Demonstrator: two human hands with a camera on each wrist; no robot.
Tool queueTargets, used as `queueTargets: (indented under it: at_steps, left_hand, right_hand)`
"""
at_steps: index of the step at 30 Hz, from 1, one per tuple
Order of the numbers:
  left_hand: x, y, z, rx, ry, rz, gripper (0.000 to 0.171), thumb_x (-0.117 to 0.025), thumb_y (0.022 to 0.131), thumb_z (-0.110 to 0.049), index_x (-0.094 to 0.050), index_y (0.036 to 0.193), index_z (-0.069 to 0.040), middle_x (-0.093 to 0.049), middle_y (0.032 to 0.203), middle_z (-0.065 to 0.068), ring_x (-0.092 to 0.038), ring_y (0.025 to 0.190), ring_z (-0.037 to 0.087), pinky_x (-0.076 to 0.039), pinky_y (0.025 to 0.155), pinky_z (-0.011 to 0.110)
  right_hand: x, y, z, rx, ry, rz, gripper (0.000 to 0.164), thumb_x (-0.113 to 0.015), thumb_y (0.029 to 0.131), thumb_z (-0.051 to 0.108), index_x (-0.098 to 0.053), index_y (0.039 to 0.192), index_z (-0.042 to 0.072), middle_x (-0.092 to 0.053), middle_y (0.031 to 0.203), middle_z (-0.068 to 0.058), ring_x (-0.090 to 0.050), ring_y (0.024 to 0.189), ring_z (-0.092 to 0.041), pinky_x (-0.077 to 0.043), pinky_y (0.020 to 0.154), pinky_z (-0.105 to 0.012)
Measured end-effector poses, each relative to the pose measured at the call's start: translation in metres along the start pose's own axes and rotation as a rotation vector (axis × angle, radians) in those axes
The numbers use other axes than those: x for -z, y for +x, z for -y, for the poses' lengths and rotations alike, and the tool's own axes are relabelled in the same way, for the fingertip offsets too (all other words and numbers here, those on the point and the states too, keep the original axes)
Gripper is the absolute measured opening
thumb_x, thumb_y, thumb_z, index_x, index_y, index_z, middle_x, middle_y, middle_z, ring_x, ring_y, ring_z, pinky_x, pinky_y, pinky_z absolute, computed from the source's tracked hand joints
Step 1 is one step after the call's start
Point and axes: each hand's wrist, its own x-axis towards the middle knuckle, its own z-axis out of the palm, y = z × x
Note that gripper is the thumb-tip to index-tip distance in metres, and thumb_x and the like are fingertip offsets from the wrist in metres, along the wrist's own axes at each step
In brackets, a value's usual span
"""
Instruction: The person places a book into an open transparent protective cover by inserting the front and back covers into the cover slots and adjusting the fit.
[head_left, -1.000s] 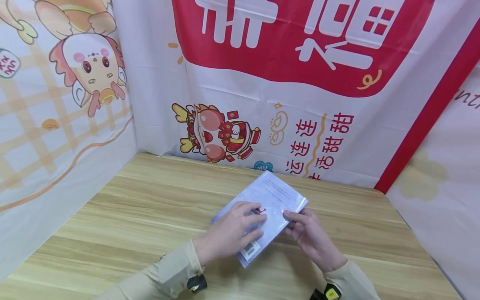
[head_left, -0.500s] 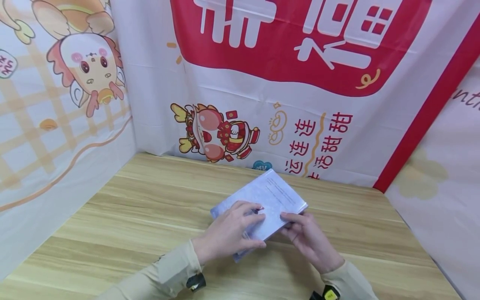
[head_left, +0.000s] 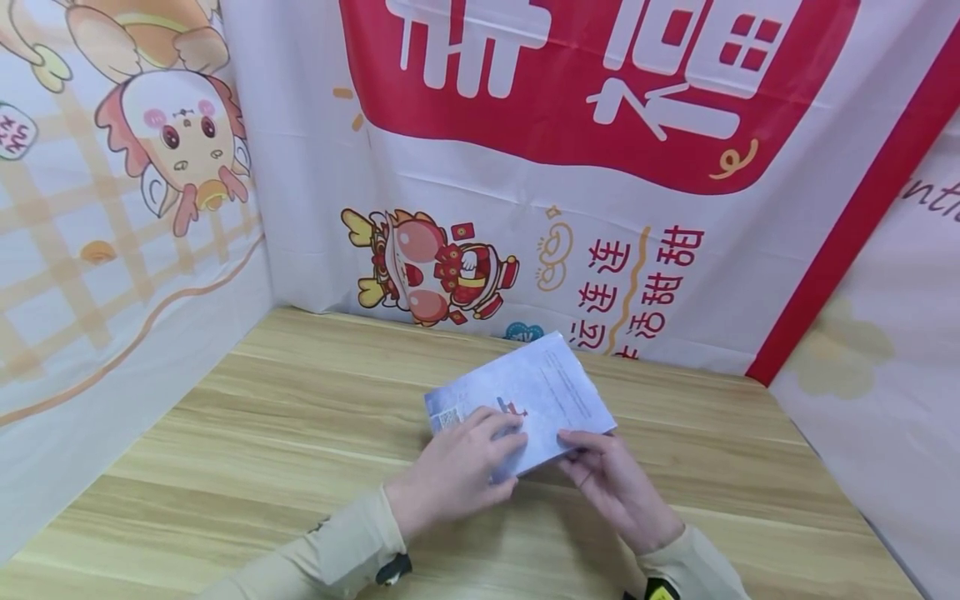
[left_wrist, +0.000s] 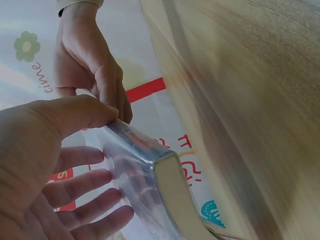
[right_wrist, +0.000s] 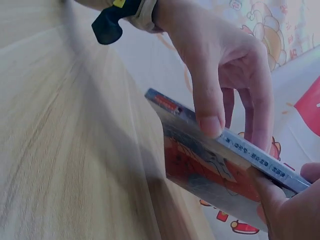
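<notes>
A book [head_left: 558,392] in pale blue covers is held above the table with its back cover up. Clear glossy film seems to cover it. My right hand [head_left: 615,483] pinches its right corner, thumb on top and fingers underneath. My left hand [head_left: 457,471] lies over the cover's lower left part with loosely spread fingers. The left wrist view shows the cream page edges [left_wrist: 175,192] and my left thumb at the spine side. In the right wrist view, the left thumb touches the lettered spine [right_wrist: 245,150], and a red picture shows on the underside cover [right_wrist: 187,165].
The wood-grain table [head_left: 300,392] reaches back to a white cloth banner [head_left: 315,208] with red shapes, lettering and a cartoon dragon. Printed cloth walls [head_left: 127,250] stand at the left and right sides.
The book has turned clockwise in the head view. A square printed code has come into sight at its left corner, and the barcode label is now hidden. Both hands stay on the book.
</notes>
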Motion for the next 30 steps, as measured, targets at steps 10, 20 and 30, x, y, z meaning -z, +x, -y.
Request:
queueTargets:
  at_steps: [10,20,30]
  left_hand:
    - [0.0015,0.0009,0.0009,-0.018,0.035,-0.067,0.047,-0.075,0.078,-0.038,-0.065,0.116,-0.013,-0.059,0.120,0.002,-0.052,0.108,0.016,-0.044,0.089,0.027]
    - [0.0004,0.0018,0.0051,-0.055,0.076,-0.096,0.039,-0.071,0.075,-0.015,-0.067,0.114,-0.012,-0.063,0.114,0.002,-0.058,0.102,0.016,-0.049,0.082,0.025]
    - [0.0039,0.0020,0.0034,-0.050,0.190,-0.149,0.029,-0.064,0.088,-0.014,-0.065,0.116,-0.008,-0.063,0.114,0.004,-0.059,0.102,0.018,-0.048,0.085,0.027]
  right_hand:
    - [-0.0063,-0.0030,-0.0025,0.015,0.055,-0.012,0.059,-0.044,0.088,-0.012,-0.026,0.142,0.002,-0.035,0.143,-0.020,-0.042,0.127,-0.034,-0.036,0.101,-0.041]
    - [-0.0016,-0.0026,-0.0036,0.001,0.049,-0.038,0.061,-0.044,0.086,-0.016,-0.027,0.142,0.000,-0.044,0.136,-0.020,-0.046,0.123,-0.032,-0.035,0.102,-0.041]
    - [-0.0056,-0.0050,0.0008,0.006,0.062,0.024,0.062,-0.046,0.087,-0.016,-0.024,0.143,0.002,-0.038,0.141,-0.019,-0.043,0.126,-0.031,-0.032,0.104,-0.039]
